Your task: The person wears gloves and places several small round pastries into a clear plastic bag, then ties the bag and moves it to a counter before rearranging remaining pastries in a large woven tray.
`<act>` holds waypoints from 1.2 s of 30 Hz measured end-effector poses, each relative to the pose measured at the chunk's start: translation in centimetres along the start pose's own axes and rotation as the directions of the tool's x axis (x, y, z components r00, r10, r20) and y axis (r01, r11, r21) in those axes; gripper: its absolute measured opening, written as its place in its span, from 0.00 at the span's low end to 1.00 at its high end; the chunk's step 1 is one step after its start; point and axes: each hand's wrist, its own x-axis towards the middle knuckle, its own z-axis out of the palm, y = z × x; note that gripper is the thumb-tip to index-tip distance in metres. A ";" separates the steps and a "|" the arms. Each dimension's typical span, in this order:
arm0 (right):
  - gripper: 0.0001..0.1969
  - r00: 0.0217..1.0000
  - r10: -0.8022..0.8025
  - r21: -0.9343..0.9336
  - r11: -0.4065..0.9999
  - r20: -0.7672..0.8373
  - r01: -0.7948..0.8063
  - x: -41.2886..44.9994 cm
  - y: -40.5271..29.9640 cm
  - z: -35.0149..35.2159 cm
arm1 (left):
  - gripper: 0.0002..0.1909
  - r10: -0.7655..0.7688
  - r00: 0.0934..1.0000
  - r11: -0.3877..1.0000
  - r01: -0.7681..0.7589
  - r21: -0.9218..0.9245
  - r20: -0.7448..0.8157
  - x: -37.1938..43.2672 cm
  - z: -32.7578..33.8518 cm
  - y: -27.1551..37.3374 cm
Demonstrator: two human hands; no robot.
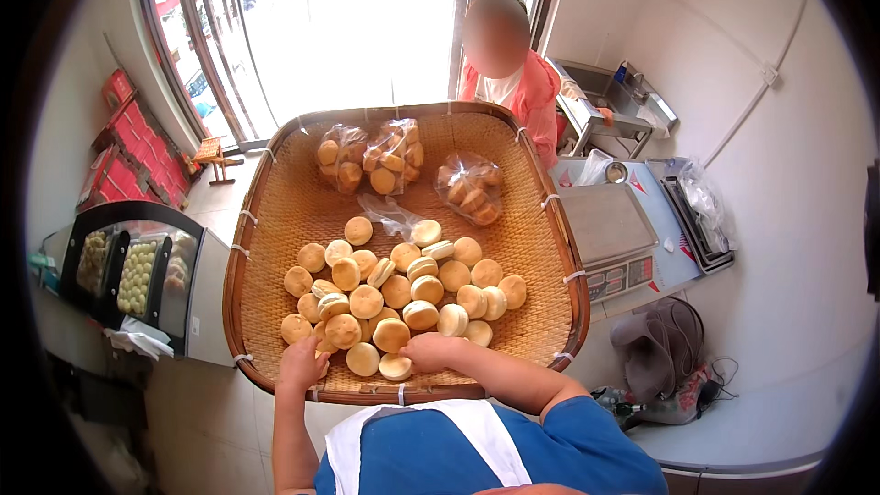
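A large woven bamboo basket (237, 302) with a dark rim lies before me, holding many round golden flatbreads (366, 302) in a loose pile. At the pile's lower left, my left hand (301, 363) has its fingers around a pale flatbread (321, 363), mostly hidden. My right hand (427, 352) is at the near edge of the pile, its fingertips against a flatbread (395, 366); whether it grips it is unclear. Three clear plastic bags of flatbreads (394, 157) rest towards the far side. An empty-looking crumpled clear bag (390, 214) lies between them and the pile.
Beyond the basket's far right corner stands a person in a pink top (540, 100). To the right are a weighing scale (608, 227), a black tray with plastic bags (708, 213) and a metal sink (608, 93). A food display case (216, 295) stands left, near red boxes (148, 158).
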 end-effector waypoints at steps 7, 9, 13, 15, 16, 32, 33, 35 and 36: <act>0.16 1.000 -0.001 -0.005 1.000 0.013 0.001 0.2 0.4 0.3 | 0.16 -0.035 0.999 0.999 0.035 -0.012 0.010 0.3 0.3 -0.3; 0.17 1.000 0.006 -0.001 1.000 0.019 -0.006 0.3 0.6 0.4 | 0.16 -0.023 1.000 1.000 0.024 -0.011 0.018 0.4 0.0 0.0; 0.18 1.000 0.017 0.007 1.000 0.025 -0.017 0.3 0.6 0.2 | 0.16 -0.003 1.000 1.000 0.003 -0.006 0.009 0.4 -0.1 -0.1; 0.19 1.000 -0.001 0.003 1.000 0.030 0.000 0.5 0.6 0.2 | 0.16 0.027 0.999 1.000 -0.027 0.002 -0.045 0.0 0.0 -0.4; 0.19 1.000 -0.012 0.023 1.000 0.013 0.012 -0.1 0.0 -0.7 | 0.15 0.000 1.000 1.000 0.000 -0.003 -0.020 -0.2 -0.4 -0.2; 0.17 0.826 0.123 0.135 0.989 -0.550 -0.058 0.3 5.7 -6.4 | 0.15 -0.064 0.996 0.997 0.061 -0.052 -0.065 -0.1 -0.6 0.8; 0.16 0.797 0.148 0.156 0.985 -0.585 -0.069 0.9 6.3 -7.5 | 0.16 -0.063 0.995 0.996 0.058 -0.065 -0.079 -0.2 -0.5 0.7; 0.21 0.798 0.278 0.253 0.954 -0.536 -0.162 2.6 7.9 -10.0 | 0.16 -0.051 0.993 0.997 0.044 -0.070 -0.108 0.1 -0.9 0.6; 0.22 0.788 0.316 0.214 0.948 -0.528 -0.237 3.8 9.5 -10.1 | 0.16 -0.068 0.995 0.996 0.063 -0.067 -0.079 0.2 -1.0 0.8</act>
